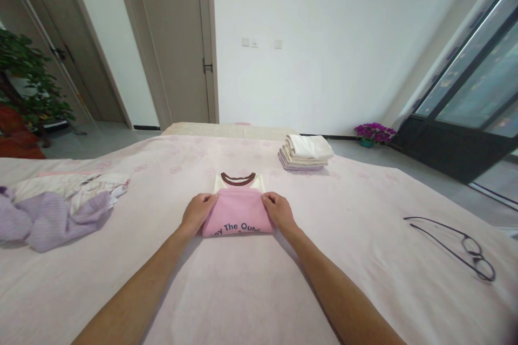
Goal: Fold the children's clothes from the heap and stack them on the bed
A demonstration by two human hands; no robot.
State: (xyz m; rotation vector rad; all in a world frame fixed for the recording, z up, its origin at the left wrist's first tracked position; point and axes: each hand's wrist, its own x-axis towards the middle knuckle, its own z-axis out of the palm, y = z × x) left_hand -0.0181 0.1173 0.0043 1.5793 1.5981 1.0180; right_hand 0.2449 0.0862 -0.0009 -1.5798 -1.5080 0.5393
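Observation:
A pink shirt (242, 207) with dark lettering lies partly folded in front of me. Its white shoulders and brown neckband point away from me. On the left edge of the folded part, my left hand (199, 211) pinches the cloth between thumb and fingers. My right hand (279, 210) grips the opposite edge in the same way. Both hands are closed and rest low over the bedspread (243, 291). The layers beneath the pink panel are hidden.
Folded clothes (305, 152) stand in a neat stack beyond my right hand. Rumpled lilac and white clothes (60, 210) lie at the left. A pair of eyeglasses (465, 253) rests at the right. Purple flowers (374, 132) stand on the floor by the wall.

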